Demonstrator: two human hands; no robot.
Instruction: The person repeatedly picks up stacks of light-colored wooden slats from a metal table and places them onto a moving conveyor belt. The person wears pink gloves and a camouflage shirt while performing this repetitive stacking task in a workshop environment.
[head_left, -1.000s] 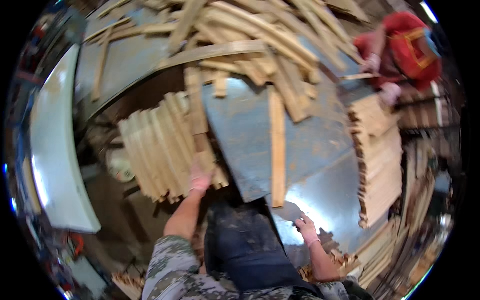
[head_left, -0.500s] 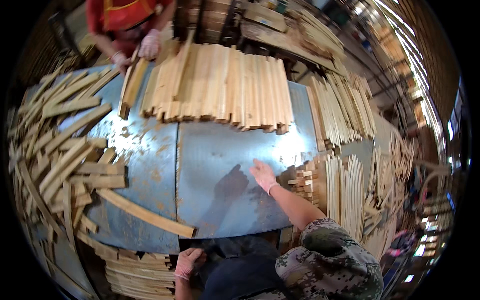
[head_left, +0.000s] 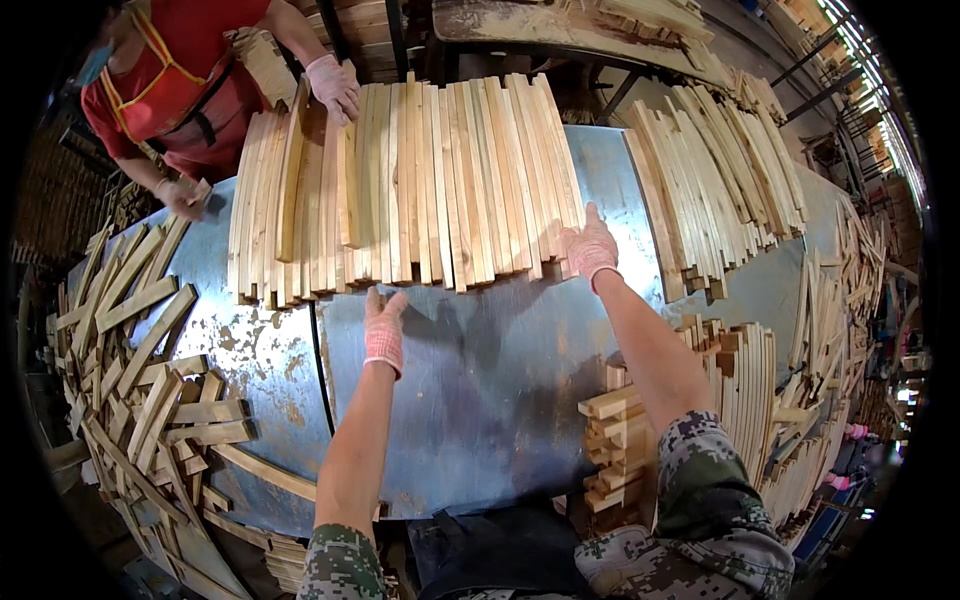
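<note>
A broad row of pale wooden slats [head_left: 460,190] lies side by side across the far part of a metal-topped table [head_left: 480,400]. My right hand [head_left: 592,247], in a pinkish glove, is at the row's near right corner, its fingers apart against the outermost slat. Just below the near slat ends is my left hand [head_left: 384,325], gloved too, with fingers stretched toward them; whether they touch I cannot tell. Neither hand grips a slat. Two loose slats [head_left: 347,190] rest on top of the row's left part, near a co-worker's gloved hand [head_left: 335,90].
A jumbled heap of wood pieces [head_left: 150,380] covers the table's left side. More slats [head_left: 710,185] are stacked at the far right, with short stacked blocks [head_left: 615,440] at the near right. A co-worker in a red apron [head_left: 190,70] stands at the far left.
My left hand has risen from the table's near edge to the slat row, and my right hand has reached forward to the row's right end. The co-worker's slats now lie on the row.
</note>
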